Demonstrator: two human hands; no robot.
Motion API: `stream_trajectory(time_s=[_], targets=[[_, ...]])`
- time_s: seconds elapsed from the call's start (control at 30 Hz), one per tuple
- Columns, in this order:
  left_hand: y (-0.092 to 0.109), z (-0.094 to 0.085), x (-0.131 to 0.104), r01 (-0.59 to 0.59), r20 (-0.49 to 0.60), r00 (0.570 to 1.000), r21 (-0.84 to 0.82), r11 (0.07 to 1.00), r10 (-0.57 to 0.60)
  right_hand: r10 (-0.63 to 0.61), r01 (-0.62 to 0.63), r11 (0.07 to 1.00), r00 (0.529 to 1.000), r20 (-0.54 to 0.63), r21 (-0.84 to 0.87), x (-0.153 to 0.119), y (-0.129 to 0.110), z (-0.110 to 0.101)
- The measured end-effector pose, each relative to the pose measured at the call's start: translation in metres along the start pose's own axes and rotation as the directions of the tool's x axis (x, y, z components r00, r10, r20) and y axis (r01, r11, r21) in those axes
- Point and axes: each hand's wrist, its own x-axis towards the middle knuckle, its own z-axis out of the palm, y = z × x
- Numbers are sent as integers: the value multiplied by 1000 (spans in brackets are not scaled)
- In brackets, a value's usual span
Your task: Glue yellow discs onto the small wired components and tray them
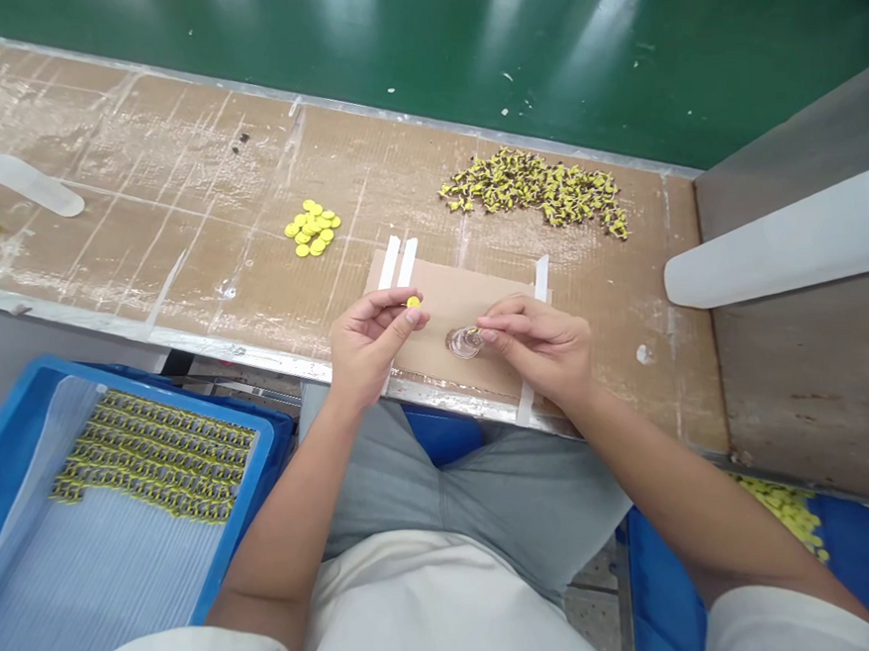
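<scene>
My left hand [372, 338] pinches a small yellow disc [413, 303] between thumb and fingertips, above the brown cardboard sheet [446, 283]. Close to it, my right hand [544, 343] is closed in a pinch at the rim of a small clear round dish [464, 344]. A tiny yellow piece [474, 332] shows at the right fingertips, its shape mostly hidden. Several loose yellow discs [313, 227] lie in a pile to the left. Behind the sheet is a heap of small yellow-and-dark pieces [533, 190].
White tape strips [398, 262] cross the sheet's edges. A blue bin [261, 457] at lower left holds rows of yellow-and-dark pieces [165, 453]. Another blue bin [665, 587] with yellow pieces stands lower right. A long white object [786, 241] juts in from the right by a metal wall [817, 368].
</scene>
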Motion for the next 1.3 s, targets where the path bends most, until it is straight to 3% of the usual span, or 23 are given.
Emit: stream_trajectory(time_s=[0.3, 0.43, 0.7, 1.03, 1.3], targets=[[0, -1, 0, -8, 11, 1000, -14, 1000, 8, -18, 18, 1000, 999, -36, 13, 0, 1, -2], [0, -1, 0, -9, 16, 1000, -18, 1000, 9, -78, 73, 995, 994, -79, -74, 1, 4, -6], [0, -1, -1, -8, 29, 1000, -27, 1000, 9, -152, 153, 970, 988, 16, -190, 1, 8, -8], [1, 0, -1, 21, -5, 1000, -5, 1000, -21, -65, 67, 982, 998, 15, -177, 2, 2, -5], [1, 0, -1, 16, 4, 1000, -6, 1000, -16, -98, 99, 985, 995, 11, -141, 2, 3, -6]])
